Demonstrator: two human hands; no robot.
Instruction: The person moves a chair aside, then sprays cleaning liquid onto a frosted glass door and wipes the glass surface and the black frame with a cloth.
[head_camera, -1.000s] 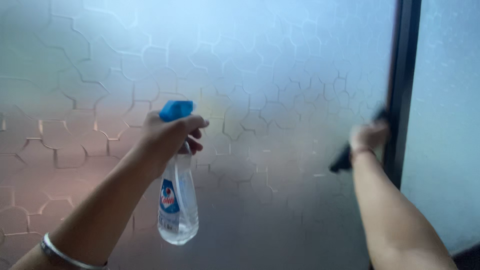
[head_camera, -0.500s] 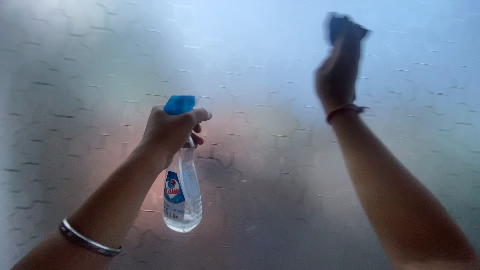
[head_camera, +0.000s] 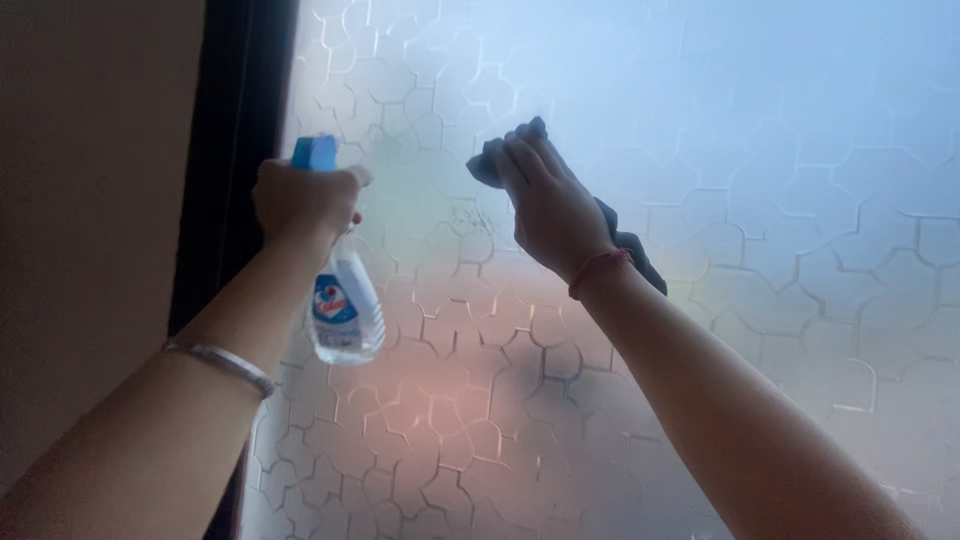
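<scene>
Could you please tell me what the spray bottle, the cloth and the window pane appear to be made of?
Spray bottle: clear glossy plastic, liquid showing through, blue plastic head. Cloth: dark soft fabric, crumpled under the right hand. Window pane: frosted patterned glass, passing light diffusely.

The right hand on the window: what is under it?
Under the right hand lies a dark cloth, pressed flat against the patterned frosted glass. Its ends show above the fingertips and below the wrist; the middle of it, and the glass behind, are covered.
</scene>
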